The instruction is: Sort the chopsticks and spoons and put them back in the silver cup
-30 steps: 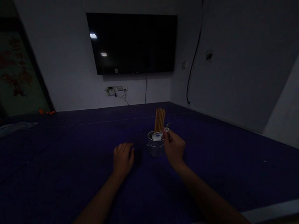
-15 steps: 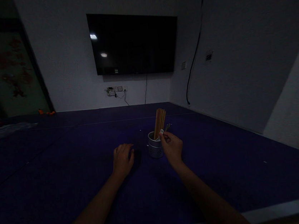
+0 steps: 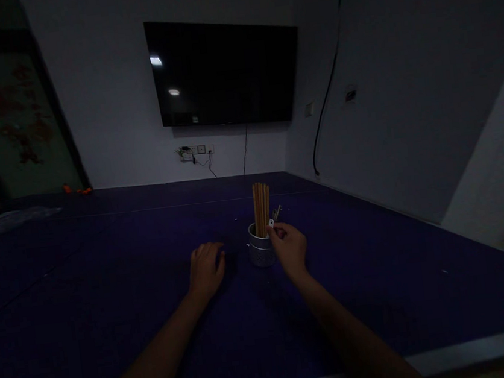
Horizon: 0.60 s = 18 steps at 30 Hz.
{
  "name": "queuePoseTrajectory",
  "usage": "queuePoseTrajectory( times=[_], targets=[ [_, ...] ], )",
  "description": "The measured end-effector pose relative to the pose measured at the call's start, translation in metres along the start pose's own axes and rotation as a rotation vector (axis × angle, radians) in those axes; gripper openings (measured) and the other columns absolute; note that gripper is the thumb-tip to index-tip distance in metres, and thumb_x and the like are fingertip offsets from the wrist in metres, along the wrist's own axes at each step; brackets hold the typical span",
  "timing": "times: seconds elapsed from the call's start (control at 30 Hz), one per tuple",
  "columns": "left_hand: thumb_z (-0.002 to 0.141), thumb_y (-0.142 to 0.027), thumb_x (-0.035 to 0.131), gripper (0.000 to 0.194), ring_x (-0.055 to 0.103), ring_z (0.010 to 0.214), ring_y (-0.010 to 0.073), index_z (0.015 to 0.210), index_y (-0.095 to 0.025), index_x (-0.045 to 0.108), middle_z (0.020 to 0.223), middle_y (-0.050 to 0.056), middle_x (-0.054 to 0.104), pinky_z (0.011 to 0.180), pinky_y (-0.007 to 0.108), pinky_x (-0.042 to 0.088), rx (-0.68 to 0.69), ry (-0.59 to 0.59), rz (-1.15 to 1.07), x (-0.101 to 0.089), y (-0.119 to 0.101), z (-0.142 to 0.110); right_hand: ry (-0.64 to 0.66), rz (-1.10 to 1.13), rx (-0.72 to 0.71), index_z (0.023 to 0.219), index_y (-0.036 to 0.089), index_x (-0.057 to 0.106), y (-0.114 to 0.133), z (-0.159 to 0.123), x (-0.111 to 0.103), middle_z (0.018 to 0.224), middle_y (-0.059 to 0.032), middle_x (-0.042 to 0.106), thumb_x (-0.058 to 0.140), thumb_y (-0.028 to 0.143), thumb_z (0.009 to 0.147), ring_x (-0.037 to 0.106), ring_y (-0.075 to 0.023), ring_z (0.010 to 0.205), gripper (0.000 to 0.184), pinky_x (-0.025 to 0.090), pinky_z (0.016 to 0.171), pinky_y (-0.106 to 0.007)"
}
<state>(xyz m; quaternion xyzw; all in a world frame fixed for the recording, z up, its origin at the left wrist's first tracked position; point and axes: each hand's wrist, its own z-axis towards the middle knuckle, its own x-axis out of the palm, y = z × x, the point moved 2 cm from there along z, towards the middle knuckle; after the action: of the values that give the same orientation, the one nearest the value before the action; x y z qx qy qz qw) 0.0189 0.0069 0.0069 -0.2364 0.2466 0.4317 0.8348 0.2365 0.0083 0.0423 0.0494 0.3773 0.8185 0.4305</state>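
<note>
A small metal cup (image 3: pixel 259 253) stands on the dark blue table (image 3: pixel 110 302) and holds a bundle of wooden chopsticks (image 3: pixel 261 208) standing upright. My right hand (image 3: pixel 289 249) is at the cup's right rim, its fingers pinched on the handle of a white spoon (image 3: pixel 271 223) whose bowl is down inside the cup. A thin dark utensil (image 3: pixel 277 212) sticks up just behind my fingers. My left hand (image 3: pixel 206 269) lies on the table to the left of the cup, palm down with its fingers loosely curled, holding nothing.
A black wall-mounted television (image 3: pixel 224 71) hangs on the far wall above a power socket (image 3: pixel 196 150) with cables. A white wall (image 3: pixel 404 86) runs along the table's right side. Crumpled clear plastic (image 3: pixel 1 220) lies at the far left. The room is dim.
My right hand has lowered the white spoon bowl-first into the cup. The chopsticks have shifted from leaning right to standing upright. My left hand has not moved.
</note>
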Motion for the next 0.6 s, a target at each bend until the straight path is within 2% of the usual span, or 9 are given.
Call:
queuePoseTrajectory(
  times=[0.33,0.6],
  targets=[
    [0.093,-0.024,0.04,0.023,0.059,0.094,0.0226,0.103,-0.02,0.061,0.097,0.007,0.069,0.083,0.04,0.043,-0.004,0.014,0.002,0.0003,-0.0006,0.0003,0.038,-0.032,0.064,0.076,0.017,0.075,-0.0027,0.0008,0.0004,0.054,-0.0013,0.059,0.054,0.052,0.08,0.049,-0.0144,0.049,0.041,0.03,0.049,-0.026],
    [0.093,-0.024,0.041,0.023,0.059,0.094,0.0216,0.103,-0.02,0.061,0.096,0.007,0.068,0.083,0.039,0.043,0.002,0.026,0.003,0.0018,0.0012,-0.0002,0.078,-0.12,0.052,0.077,0.019,0.076,-0.0026,0.0014,0.0014,0.066,-0.0052,0.069,0.055,0.044,0.08,0.059,-0.0174,0.058,0.033,0.034,0.052,-0.026]
  ],
)
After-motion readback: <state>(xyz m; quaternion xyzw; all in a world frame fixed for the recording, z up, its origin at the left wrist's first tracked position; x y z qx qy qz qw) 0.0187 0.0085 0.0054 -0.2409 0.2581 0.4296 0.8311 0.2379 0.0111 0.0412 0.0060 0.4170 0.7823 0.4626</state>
